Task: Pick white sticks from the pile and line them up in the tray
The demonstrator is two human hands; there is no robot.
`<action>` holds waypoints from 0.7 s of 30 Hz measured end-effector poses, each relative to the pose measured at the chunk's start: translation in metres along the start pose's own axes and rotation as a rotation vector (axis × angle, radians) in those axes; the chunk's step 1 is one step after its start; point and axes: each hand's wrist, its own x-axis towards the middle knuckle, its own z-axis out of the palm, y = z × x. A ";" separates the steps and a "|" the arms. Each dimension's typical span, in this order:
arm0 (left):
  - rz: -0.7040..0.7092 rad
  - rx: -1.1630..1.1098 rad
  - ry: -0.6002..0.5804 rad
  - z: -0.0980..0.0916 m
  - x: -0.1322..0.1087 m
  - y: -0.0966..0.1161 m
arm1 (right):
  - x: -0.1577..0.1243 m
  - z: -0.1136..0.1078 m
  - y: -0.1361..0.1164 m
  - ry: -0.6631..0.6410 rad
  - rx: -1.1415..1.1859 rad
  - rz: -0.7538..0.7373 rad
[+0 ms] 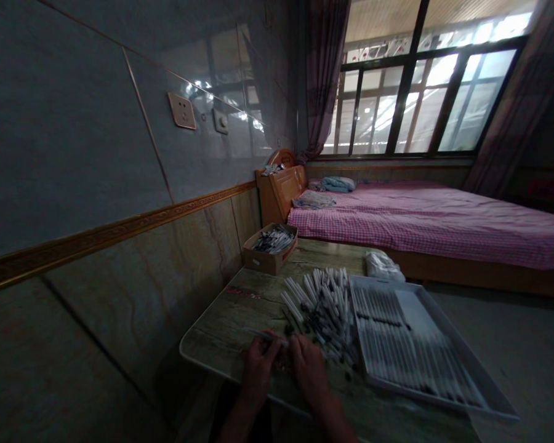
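Mostly, the layout opens out to the person's right: the wood-patterned table (212, 320) spreads in front, and its left stretch beside the hands is largely bare. The pale shallow tray (413, 307) takes up the right side, farther from the hands than anything else around them, with slim tubes laid side by side in it in two rows, their lengths running roughly away from the person. Between tray and hands sits the loose pile of white tubes (325, 295), just ahead and to the right, most of its pieces fanned with their far ends pointing away; the right hand is the nearer one to both pile and tray. The right hand (308, 360) is curled, its fingertips apparently closed on the right end of a thin rod, though blur and shade hide exactly how they grip. The left hand (257, 363) pinches the same piece between thumb and fingers. That thin rod (255, 332) lies between the two hands above the table's near edge, its long axis running crosswise, left to right, its free end poking out leftward, away from the pile, so it sits at a clear angle to the tubes in the tray.
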 end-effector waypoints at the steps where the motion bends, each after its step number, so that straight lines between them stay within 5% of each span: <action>1: 0.001 0.000 -0.007 0.000 0.000 0.000 | 0.000 0.000 0.000 -0.039 -0.010 -0.013; 8: 0.000 0.023 0.005 -0.001 -0.001 0.000 | -0.001 0.001 -0.006 -0.036 0.039 0.037; 15: 0.012 0.093 -0.067 0.000 0.000 -0.001 | 0.000 0.002 0.008 -0.107 -0.047 -0.082; 21: 0.022 0.128 -0.075 -0.002 0.002 0.000 | 0.003 0.000 -0.002 -0.134 0.036 0.003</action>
